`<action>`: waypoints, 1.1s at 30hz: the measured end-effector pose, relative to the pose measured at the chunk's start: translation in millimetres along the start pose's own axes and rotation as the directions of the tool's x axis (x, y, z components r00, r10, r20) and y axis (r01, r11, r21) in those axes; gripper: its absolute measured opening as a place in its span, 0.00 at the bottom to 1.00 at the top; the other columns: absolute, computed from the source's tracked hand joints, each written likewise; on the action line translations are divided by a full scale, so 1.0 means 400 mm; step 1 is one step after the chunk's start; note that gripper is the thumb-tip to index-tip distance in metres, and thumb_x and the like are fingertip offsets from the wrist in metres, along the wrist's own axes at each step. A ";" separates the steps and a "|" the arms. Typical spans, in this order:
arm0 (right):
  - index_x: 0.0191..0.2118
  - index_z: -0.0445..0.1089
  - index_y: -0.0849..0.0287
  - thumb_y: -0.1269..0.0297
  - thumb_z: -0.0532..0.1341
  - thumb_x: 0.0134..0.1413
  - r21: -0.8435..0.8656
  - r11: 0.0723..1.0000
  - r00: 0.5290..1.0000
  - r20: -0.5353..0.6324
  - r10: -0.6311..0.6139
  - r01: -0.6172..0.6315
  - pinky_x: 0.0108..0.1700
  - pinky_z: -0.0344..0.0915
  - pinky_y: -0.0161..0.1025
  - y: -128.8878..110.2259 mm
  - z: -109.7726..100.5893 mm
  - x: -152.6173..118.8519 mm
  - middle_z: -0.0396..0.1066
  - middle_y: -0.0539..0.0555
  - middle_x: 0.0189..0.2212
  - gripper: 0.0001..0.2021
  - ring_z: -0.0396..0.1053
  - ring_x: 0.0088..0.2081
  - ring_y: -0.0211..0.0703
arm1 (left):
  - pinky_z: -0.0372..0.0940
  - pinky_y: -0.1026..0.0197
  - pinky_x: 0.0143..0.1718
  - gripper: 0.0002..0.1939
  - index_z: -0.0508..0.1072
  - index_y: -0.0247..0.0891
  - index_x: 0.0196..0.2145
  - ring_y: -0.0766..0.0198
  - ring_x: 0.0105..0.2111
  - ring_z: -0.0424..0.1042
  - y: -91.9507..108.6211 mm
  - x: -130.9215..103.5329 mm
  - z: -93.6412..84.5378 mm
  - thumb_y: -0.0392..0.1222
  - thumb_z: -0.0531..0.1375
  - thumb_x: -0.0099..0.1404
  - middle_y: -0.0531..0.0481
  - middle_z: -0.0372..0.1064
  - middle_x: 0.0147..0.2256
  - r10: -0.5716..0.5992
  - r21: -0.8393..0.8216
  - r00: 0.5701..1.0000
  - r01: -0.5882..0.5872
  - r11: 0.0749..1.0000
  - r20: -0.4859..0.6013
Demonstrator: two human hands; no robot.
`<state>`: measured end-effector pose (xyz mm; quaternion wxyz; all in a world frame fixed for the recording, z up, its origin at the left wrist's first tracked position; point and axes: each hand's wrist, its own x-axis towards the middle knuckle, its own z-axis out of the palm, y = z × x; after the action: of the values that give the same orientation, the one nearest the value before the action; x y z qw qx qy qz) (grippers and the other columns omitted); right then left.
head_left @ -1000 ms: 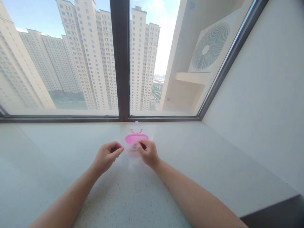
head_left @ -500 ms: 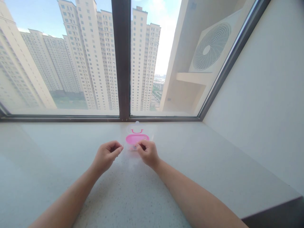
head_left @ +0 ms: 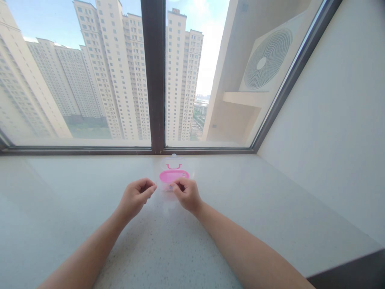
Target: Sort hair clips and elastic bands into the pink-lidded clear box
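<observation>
A small clear box (head_left: 166, 186) with a pink rim (head_left: 164, 176) stands on the white sill near the window. Its clear lid (head_left: 173, 162), marked with a pink curved line, is raised at the back. My left hand (head_left: 134, 195) is just left of the box, thumb and fingertips pinched together; anything between them is too small to make out. At the box's front right, my right hand (head_left: 188, 194) is pinched too, covering part of the box. What its fingertips hold, if anything, cannot be made out.
The speckled white sill (head_left: 156, 249) spreads around both forearms. Behind the box runs the dark window frame (head_left: 158, 100), with tall buildings outside. A white wall (head_left: 337, 120) rises on the right, and a dark edge (head_left: 355, 271) shows at the lower right.
Both hands stay almost in place, still pinched. The box and its raised lid have not moved.
</observation>
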<state>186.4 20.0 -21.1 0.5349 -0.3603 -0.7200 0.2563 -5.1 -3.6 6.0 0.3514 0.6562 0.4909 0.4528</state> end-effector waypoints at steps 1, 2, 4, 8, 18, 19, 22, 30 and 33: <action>0.23 0.67 0.63 0.64 0.56 0.53 -0.002 1.000 1.000 -0.001 -0.001 0.001 0.23 0.49 0.31 0.000 0.000 0.000 0.55 0.47 0.17 0.12 0.51 0.20 0.32 | 0.53 0.67 0.19 0.13 0.68 0.35 0.26 0.71 0.17 0.56 -0.001 0.000 -0.001 0.48 0.59 0.59 0.58 0.57 0.18 0.001 -0.002 1.000 -0.001 1.000 -0.001; 0.22 0.66 0.63 0.64 0.56 0.53 -0.007 1.000 1.000 -0.001 -0.001 0.001 0.23 0.49 0.31 0.000 0.000 0.000 0.55 0.47 0.16 0.12 0.50 0.20 0.32 | 0.53 0.67 0.19 0.13 0.68 0.35 0.26 0.71 0.17 0.56 -0.003 -0.001 -0.001 0.48 0.59 0.59 0.58 0.58 0.18 0.005 -0.002 1.000 -0.005 1.000 -0.002; 0.21 0.64 0.63 0.65 0.56 0.52 -0.021 1.000 1.000 -0.001 -0.002 0.002 0.23 0.48 0.31 -0.003 -0.001 0.000 0.53 0.46 0.16 0.12 0.49 0.20 0.31 | 0.53 0.67 0.19 0.12 0.68 0.35 0.26 0.71 0.18 0.56 -0.005 -0.001 -0.002 0.47 0.59 0.59 0.58 0.58 0.18 0.009 0.000 1.000 -0.009 1.000 -0.010; 0.18 0.58 0.62 0.67 0.57 0.49 -0.040 0.999 1.000 0.006 -0.007 0.008 0.22 0.46 0.31 -0.007 -0.003 0.001 0.49 0.45 0.15 0.12 0.47 0.19 0.30 | 0.53 0.67 0.19 0.13 0.68 0.35 0.24 0.71 0.18 0.56 -0.006 -0.001 -0.002 0.47 0.59 0.59 0.58 0.57 0.17 0.011 0.013 1.000 -0.011 1.000 -0.016; 0.21 0.66 0.63 0.65 0.56 0.52 -0.035 0.999 0.999 0.032 -0.003 0.005 0.23 0.48 0.31 -0.005 -0.003 0.001 0.54 0.46 0.16 0.11 0.50 0.20 0.31 | 0.53 0.67 0.19 0.13 0.68 0.35 0.25 0.71 0.18 0.56 -0.002 -0.002 -0.001 0.48 0.59 0.59 0.58 0.58 0.18 0.002 0.016 1.000 -0.002 1.000 0.004; 0.22 0.67 0.63 0.65 0.56 0.52 -0.033 0.999 0.999 0.036 -0.002 0.003 0.23 0.49 0.31 -0.005 -0.003 0.001 0.54 0.46 0.16 0.11 0.50 0.20 0.31 | 0.54 0.67 0.19 0.13 0.68 0.35 0.26 0.71 0.18 0.56 -0.003 -0.001 -0.001 0.48 0.59 0.59 0.58 0.58 0.18 0.000 0.009 1.000 0.000 1.000 0.003; 0.22 0.67 0.64 0.65 0.56 0.52 -0.026 1.000 0.999 0.043 0.000 0.001 0.23 0.49 0.31 -0.005 -0.002 0.001 0.54 0.47 0.16 0.11 0.50 0.20 0.32 | 0.54 0.68 0.19 0.13 0.69 0.35 0.27 0.71 0.18 0.56 -0.003 0.000 -0.001 0.49 0.59 0.59 0.58 0.58 0.18 -0.004 -0.005 1.000 0.004 1.000 0.005; 0.17 0.59 0.62 0.66 0.56 0.49 -0.055 0.998 1.000 0.012 -0.008 0.008 0.22 0.47 0.31 -0.010 -0.003 0.002 0.50 0.45 0.15 0.13 0.47 0.19 0.31 | 0.54 0.68 0.19 0.12 0.68 0.35 0.25 0.71 0.18 0.57 -0.008 0.002 -0.002 0.47 0.58 0.59 0.58 0.58 0.18 0.015 0.033 1.000 -0.015 0.999 0.003; 0.17 0.59 0.62 0.65 0.56 0.50 -0.059 0.998 1.000 -0.007 -0.006 0.005 0.22 0.47 0.31 -0.012 -0.003 0.001 0.50 0.45 0.15 0.13 0.47 0.19 0.31 | 0.54 0.68 0.19 0.12 0.68 0.35 0.25 0.71 0.18 0.57 -0.007 0.002 -0.001 0.47 0.58 0.59 0.57 0.58 0.18 0.017 0.057 1.000 -0.017 0.998 0.010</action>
<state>186.2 17.5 -17.0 0.5272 -0.3746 -0.7264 0.2324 -6.3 -2.0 3.7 0.3312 0.6723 0.4962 0.4383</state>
